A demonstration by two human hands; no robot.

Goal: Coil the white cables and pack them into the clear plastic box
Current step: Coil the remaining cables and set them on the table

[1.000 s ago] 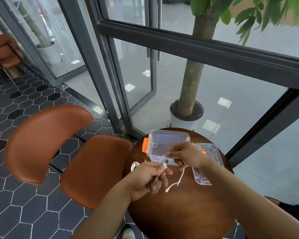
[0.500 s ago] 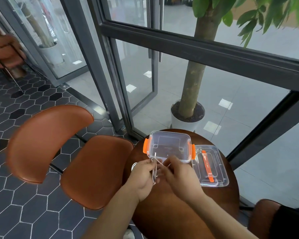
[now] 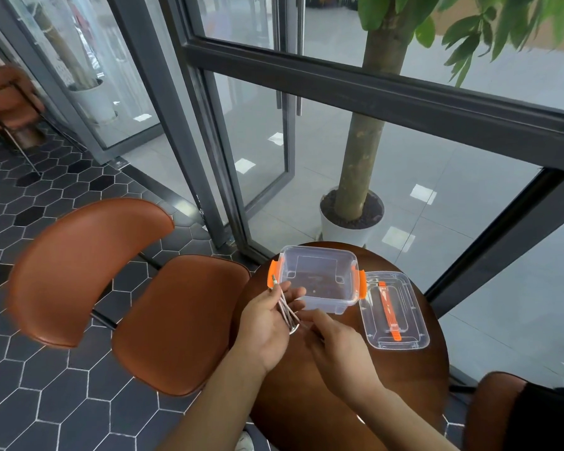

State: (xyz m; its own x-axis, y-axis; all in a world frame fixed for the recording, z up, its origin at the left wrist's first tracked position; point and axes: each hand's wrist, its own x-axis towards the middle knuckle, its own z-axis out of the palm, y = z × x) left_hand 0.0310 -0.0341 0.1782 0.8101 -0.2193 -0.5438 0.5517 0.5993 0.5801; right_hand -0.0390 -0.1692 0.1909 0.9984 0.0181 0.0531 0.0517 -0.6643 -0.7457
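A clear plastic box (image 3: 319, 281) with orange side clips stands open and empty on the round brown table (image 3: 388, 379). My left hand (image 3: 267, 323) holds a folded bundle of white cable (image 3: 284, 309) across its palm, one plug end sticking up by the box's left clip. My right hand (image 3: 334, 348) is just right of it, fingertips pinching the cable's lower loop. Both hands hover over the table in front of the box.
The clear lid (image 3: 394, 310) with an orange handle lies flat to the right of the box. A brown chair (image 3: 118, 288) stands left of the table. A potted tree (image 3: 352, 213) and glass doors are behind. Another brown seat (image 3: 495, 408) is at lower right.
The loose cable tail that hung from my right hand has been gathered into the bundle in my left hand. My right hand moved from the box's front down to the bundle's lower end.
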